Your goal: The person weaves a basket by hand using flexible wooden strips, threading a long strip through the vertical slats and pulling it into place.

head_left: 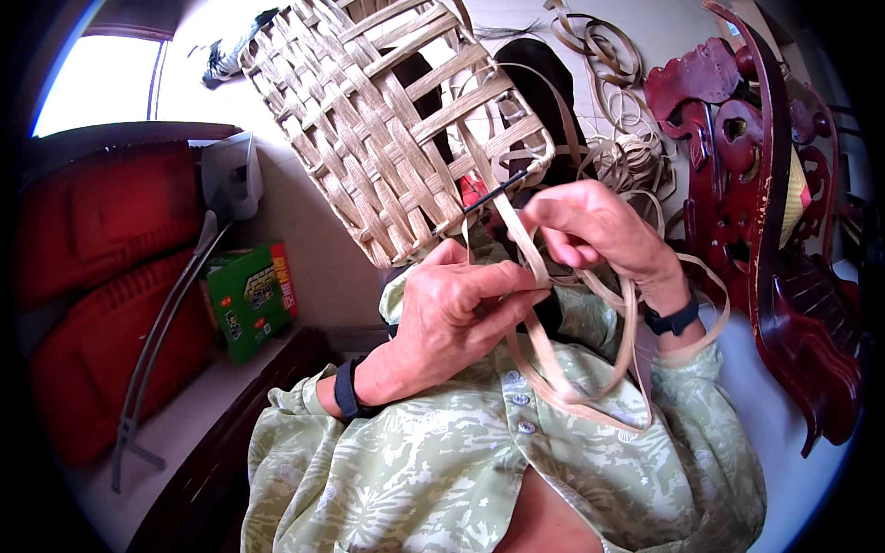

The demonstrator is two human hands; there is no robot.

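Note:
A flat beige strap (550,364) hangs in loops in front of my chest. My left hand (466,300) pinches it between thumb and fingers, just below the near edge of a woven panel (355,138). The panel is beige strapping woven over a frame, dense at the left and with open gaps at the right. From the pinch, the strap runs up to the panel's edge. My right hand (599,230) is closed close by, its fingers curled; a loop of strap comes out beneath them. A thin dark rod (493,198) lies along the panel's near edge.
Coiled loose strapping (636,161) lies on the floor beyond my right hand. A carved dark-red wooden piece of furniture (737,184) stands at the right. Left are red cushions (120,212), a green box (247,304) and a grey metal stand (180,313).

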